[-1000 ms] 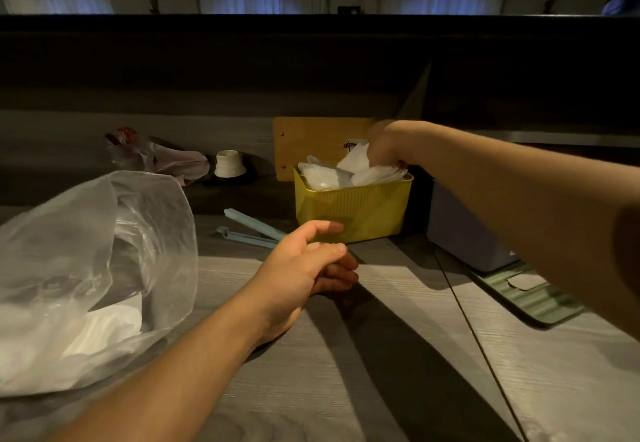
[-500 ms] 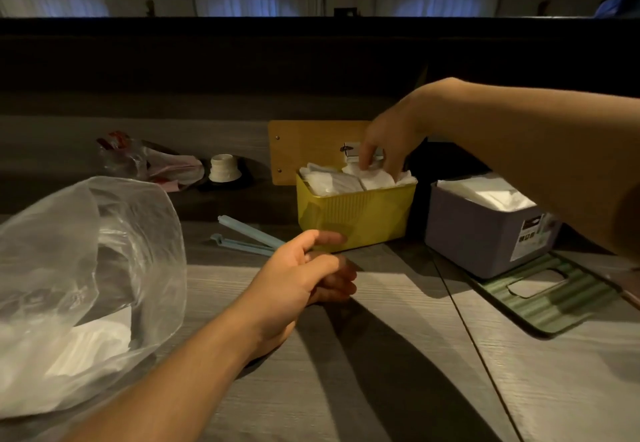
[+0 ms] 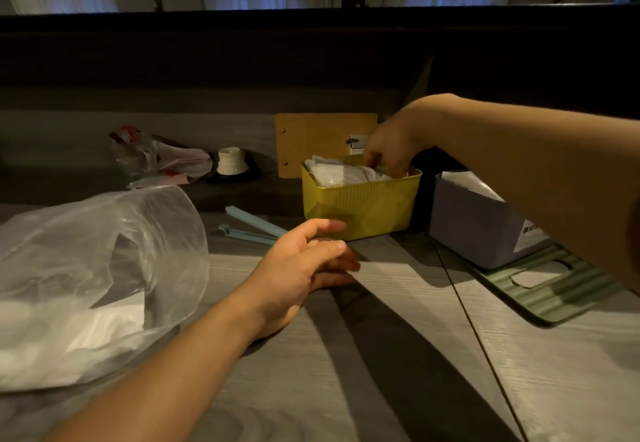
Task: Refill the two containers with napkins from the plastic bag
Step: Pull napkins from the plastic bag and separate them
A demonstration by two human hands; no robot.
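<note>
A yellow container stands at the back of the table, packed with white napkins. My right hand reaches down into its right end, thumb and bent fingers around the napkins, fingertips hidden behind the rim. My left hand rests on the table just in front of the container, fingers relaxed and holding nothing. To the left lies the clear plastic bag, mouth open, with white napkins inside. A purple container holding napkins stands to the right, partly behind my right forearm.
A green ribbed lid lies in front of the purple container. A pale blue bag clip lies left of the yellow container. Behind are a wooden clipboard, a small white cup and a crumpled plastic wrapper. A dark wall backs the table.
My right hand has brought the napkins down from above the yellow container into its right end. My left hand has hardly moved.
</note>
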